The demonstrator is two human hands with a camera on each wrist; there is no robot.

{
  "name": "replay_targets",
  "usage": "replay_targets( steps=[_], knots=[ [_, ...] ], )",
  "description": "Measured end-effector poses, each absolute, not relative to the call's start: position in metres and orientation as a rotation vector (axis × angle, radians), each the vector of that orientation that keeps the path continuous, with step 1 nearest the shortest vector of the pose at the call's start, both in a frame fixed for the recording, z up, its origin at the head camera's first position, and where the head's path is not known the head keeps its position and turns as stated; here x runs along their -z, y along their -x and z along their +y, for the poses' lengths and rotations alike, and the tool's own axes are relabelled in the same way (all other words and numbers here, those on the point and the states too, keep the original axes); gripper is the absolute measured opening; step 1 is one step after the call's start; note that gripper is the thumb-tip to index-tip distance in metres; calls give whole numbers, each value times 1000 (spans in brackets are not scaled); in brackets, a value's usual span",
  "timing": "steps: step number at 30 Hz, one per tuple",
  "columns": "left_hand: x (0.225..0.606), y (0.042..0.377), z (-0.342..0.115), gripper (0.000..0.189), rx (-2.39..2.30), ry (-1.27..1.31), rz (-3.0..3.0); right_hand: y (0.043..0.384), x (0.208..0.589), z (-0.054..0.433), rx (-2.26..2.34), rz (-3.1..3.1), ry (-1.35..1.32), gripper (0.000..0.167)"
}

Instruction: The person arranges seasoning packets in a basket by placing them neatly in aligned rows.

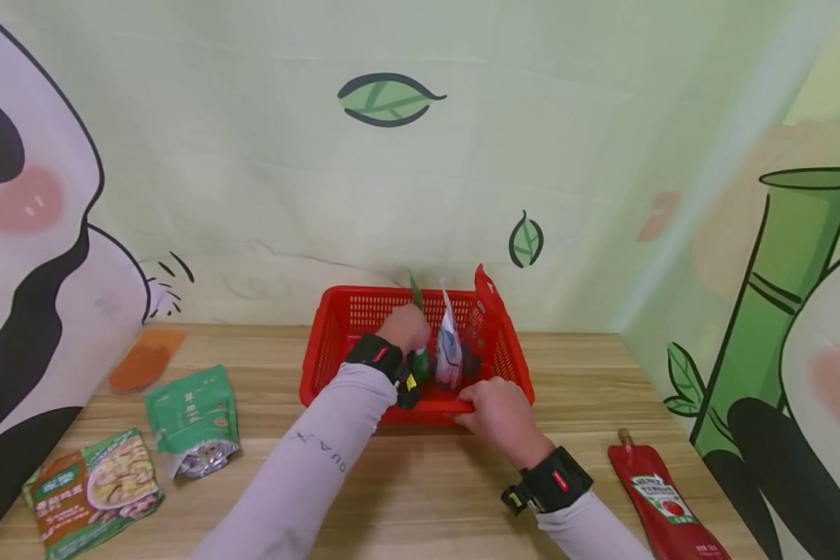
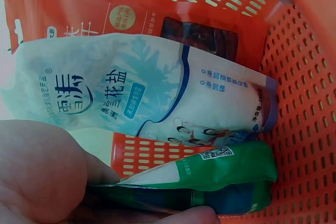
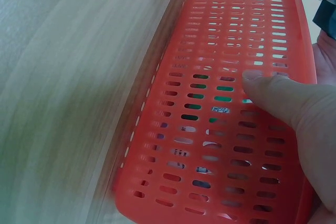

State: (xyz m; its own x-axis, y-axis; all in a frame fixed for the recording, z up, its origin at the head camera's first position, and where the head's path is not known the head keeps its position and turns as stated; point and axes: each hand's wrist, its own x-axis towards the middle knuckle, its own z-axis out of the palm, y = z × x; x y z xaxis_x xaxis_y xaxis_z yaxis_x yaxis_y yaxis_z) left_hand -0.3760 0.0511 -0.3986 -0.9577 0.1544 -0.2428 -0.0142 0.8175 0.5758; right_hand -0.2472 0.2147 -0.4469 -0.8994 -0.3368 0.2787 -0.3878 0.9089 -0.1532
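Observation:
Inside the red plastic basket, my left hand pinches a green packet between thumb and fingers. The packet stands on edge beside a white and blue salt bag. Behind the salt bag leans a red pouch with a dark window, its top poking above the basket rim. My right hand grips the basket's near rim at the right, the thumb lying on the outer slotted wall and the fingers mostly hidden behind it.
On the wooden table, left of the basket, lie a green stand-up pouch, a brown and green food packet and an orange-brown packet. A red ketchup pouch with a spout lies at the right. A printed cloth hangs behind.

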Motion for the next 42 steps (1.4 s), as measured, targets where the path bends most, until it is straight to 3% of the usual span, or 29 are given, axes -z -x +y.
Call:
replay_targets(
  steps=[20,28,35,42],
  knots=[
    [397,354,54,22,-963,-250,2614,249,449,213,-301,-2839,-520,15],
    [393,349,54,17,-978,-181,2533,247,448,212,-306,-2855,-491,16],
    [394,346,54,26,-1039,-130,2472,247,448,211,-289,-2827,-499,16],
    [400,343,55,21,-1022,-201,2525,246,446,211,-328,-2842,-486,17]
  ],
)
